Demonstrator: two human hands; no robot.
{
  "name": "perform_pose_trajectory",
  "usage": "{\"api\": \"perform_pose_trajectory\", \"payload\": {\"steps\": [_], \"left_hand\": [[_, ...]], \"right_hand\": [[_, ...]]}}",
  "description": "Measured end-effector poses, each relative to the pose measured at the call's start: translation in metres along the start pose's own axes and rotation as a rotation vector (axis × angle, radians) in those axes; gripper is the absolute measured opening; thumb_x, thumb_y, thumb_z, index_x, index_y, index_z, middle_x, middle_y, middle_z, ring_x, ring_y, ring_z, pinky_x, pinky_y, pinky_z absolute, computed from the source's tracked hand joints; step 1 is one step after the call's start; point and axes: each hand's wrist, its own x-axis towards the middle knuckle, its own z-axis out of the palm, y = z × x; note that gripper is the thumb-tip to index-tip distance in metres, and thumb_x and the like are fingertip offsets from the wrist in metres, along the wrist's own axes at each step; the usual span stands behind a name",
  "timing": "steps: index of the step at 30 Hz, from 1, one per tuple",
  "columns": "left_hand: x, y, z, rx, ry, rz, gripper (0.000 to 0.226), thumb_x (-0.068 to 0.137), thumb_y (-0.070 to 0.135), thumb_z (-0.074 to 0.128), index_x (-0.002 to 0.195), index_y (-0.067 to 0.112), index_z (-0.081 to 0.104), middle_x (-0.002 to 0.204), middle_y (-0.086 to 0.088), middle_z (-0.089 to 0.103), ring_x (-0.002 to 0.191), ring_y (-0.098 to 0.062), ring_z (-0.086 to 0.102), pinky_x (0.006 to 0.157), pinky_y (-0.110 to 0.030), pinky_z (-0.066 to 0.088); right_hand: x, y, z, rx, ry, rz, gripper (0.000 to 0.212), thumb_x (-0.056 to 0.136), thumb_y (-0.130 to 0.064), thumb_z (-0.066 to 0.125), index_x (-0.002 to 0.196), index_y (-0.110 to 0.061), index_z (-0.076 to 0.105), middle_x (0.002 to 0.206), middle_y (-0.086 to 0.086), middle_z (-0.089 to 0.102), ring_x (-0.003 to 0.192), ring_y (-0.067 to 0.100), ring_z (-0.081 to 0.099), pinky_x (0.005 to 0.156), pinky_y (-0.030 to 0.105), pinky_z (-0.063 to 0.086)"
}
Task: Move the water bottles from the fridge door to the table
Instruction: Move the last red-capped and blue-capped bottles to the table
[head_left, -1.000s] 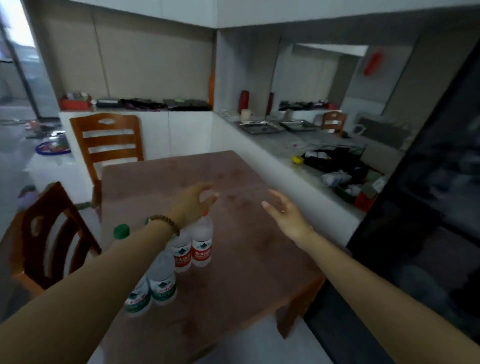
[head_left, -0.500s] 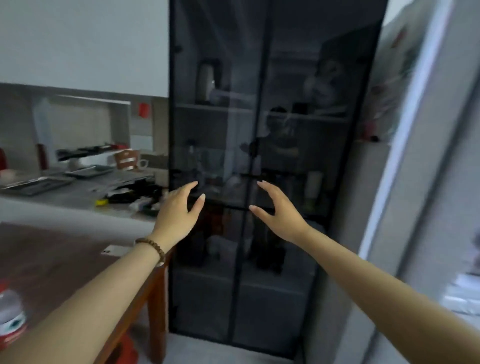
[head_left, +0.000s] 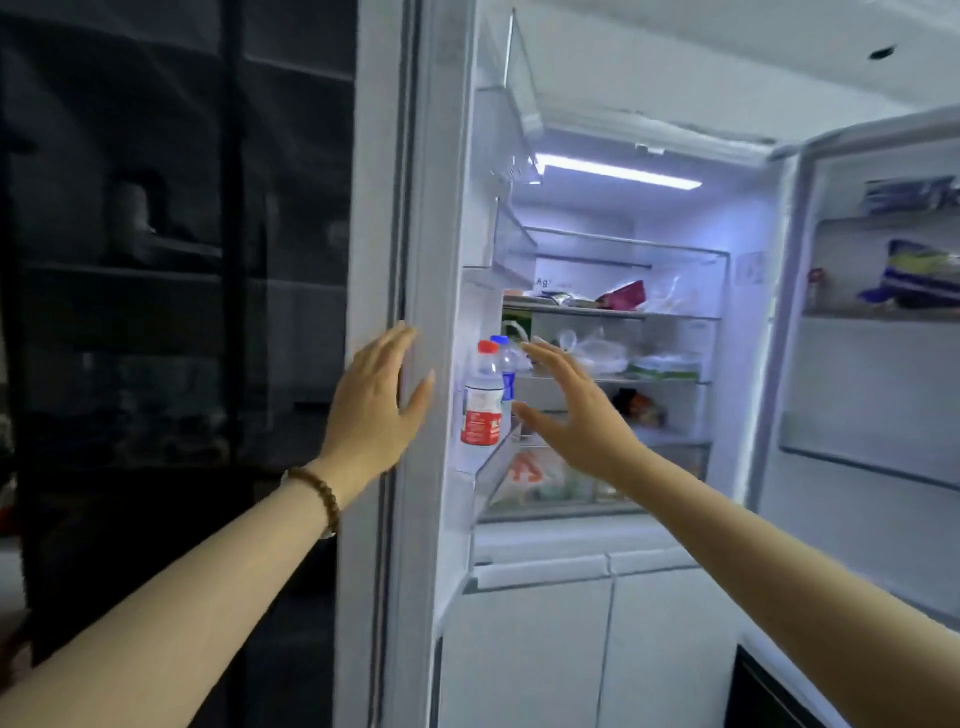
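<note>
- My left hand (head_left: 375, 410) is up at 10 o'clock, its grip open with fingers spread, palm over the edge of the fridge door (head_left: 415, 322); a bead bracelet (head_left: 318, 493) rings the wrist.
- My right hand (head_left: 576, 415) reaches toward 12 o'clock, grip open and holding nothing, just beside the bottles.
- A red-capped water bottle (head_left: 483, 402) stands upright in the door shelf (head_left: 493, 460), a blue-capped bottle (head_left: 505, 364) close behind it.
- Beyond, at 1 o'clock, lit fridge shelves (head_left: 613, 314) hold bagged food.

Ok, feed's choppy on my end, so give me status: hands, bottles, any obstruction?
Left hand open, empty. Right hand open, reaching for red-capped clear plastic bottle in left door shelf. Blue-capped bottle behind it. Nothing in the way.
</note>
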Motion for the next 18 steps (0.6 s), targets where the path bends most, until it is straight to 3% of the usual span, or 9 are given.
{"api": "perform_pose_trajectory", "payload": {"steps": [2, 6, 11, 15, 18], "left_hand": [[0.006, 0.026, 0.020, 0.049, 0.013, 0.033, 0.057, 0.092, 0.044, 0.040, 0.141, 0.015, 0.034, 0.149, -0.005, 0.035, 0.137, -0.021, 0.031, 0.113, -0.034, 0.025], [0.016, 0.064, 0.056, 0.117, 0.042, 0.064, 0.064, 0.087, 0.050, 0.031, 0.139, 0.014, 0.037, 0.148, -0.007, 0.037, 0.137, -0.025, 0.029, 0.114, -0.032, 0.018], [0.044, 0.070, 0.107, 0.214, -0.117, 0.012, 0.060, 0.093, 0.045, 0.041, 0.145, 0.023, 0.021, 0.155, 0.001, 0.020, 0.144, -0.019, 0.011, 0.116, -0.031, 0.010], [0.075, 0.052, 0.139, 0.322, -0.215, -0.107, 0.067, 0.091, 0.052, 0.040, 0.146, 0.023, 0.017, 0.157, -0.002, 0.015, 0.144, -0.023, 0.011, 0.117, -0.037, 0.011], [0.097, 0.035, 0.155, 0.349, -0.245, -0.186, 0.071, 0.088, 0.056, 0.041, 0.146, 0.020, 0.018, 0.156, -0.005, 0.017, 0.143, -0.025, 0.016, 0.116, -0.040, 0.017]], "right_hand": [[-0.010, 0.030, -0.025, -0.018, -0.011, 0.027, 0.061, 0.087, -0.031, 0.062, 0.142, -0.023, 0.035, 0.152, -0.006, 0.031, 0.138, 0.008, 0.029, 0.113, 0.023, 0.022], [-0.014, 0.082, -0.054, -0.022, -0.022, 0.051, 0.064, 0.087, -0.035, 0.061, 0.143, -0.024, 0.033, 0.153, -0.006, 0.028, 0.139, 0.010, 0.027, 0.112, 0.022, 0.020], [0.005, 0.139, -0.058, 0.057, -0.045, 0.087, 0.066, 0.087, -0.039, 0.059, 0.144, -0.025, 0.030, 0.154, -0.008, 0.025, 0.141, 0.008, 0.024, 0.117, 0.032, 0.021], [0.027, 0.177, -0.047, 0.114, -0.054, 0.094, 0.066, 0.088, -0.037, 0.058, 0.145, -0.026, 0.027, 0.153, -0.011, 0.026, 0.131, -0.003, 0.025, 0.107, 0.019, 0.019], [0.050, 0.201, -0.034, 0.145, -0.096, 0.107, 0.066, 0.088, -0.038, 0.058, 0.145, -0.027, 0.026, 0.153, -0.009, 0.026, 0.131, 0.000, 0.028, 0.104, 0.018, 0.020]]}}
